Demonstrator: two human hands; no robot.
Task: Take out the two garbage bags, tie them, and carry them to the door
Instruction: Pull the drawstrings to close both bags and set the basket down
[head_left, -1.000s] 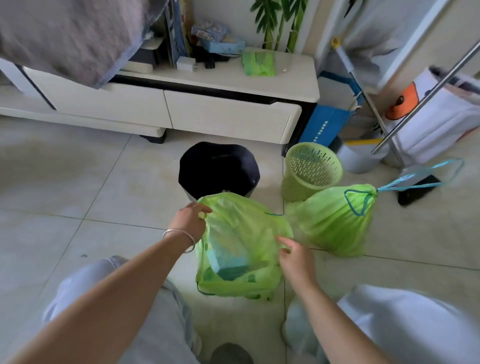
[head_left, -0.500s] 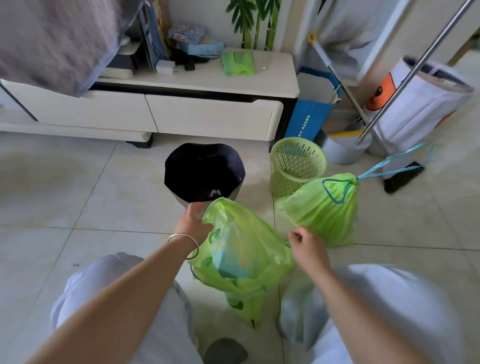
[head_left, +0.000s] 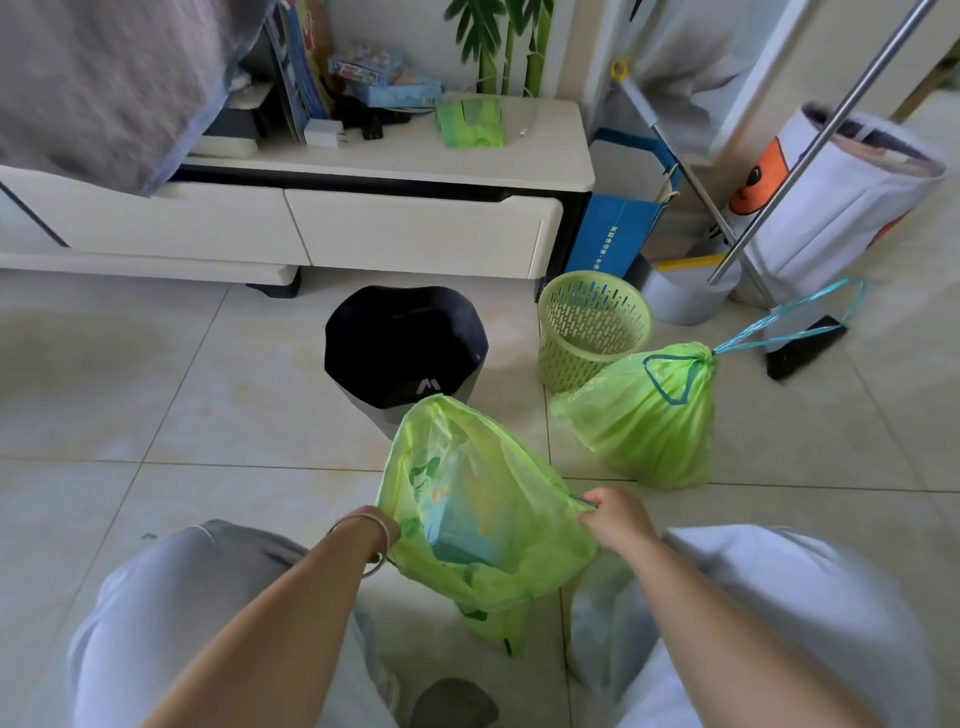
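Gripped between both hands: translucent green plastic garbage bag (head_left: 483, 519), left hand (head_left: 387, 527) and right hand (head_left: 615, 517) each clenched on its rim; cinched second green bag (head_left: 649, 421) resting near perforated green plastic basket (head_left: 595, 325).

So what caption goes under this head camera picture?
Both hands, left and right, pull an open green bag shut beside a tied one.

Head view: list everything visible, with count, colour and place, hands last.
open garbage bag: 1, green, held between the hands
tied garbage bag: 1, green, blue drawstring, floor right
bin: 1, black, behind the open bag
basket: 1, green, beside the cabinet
cabinet: 1, cream, along the wall
paper bag: 1, blue, right of the cabinet
left hand: bracelet, grips bag rim
right hand: pinches bag rim
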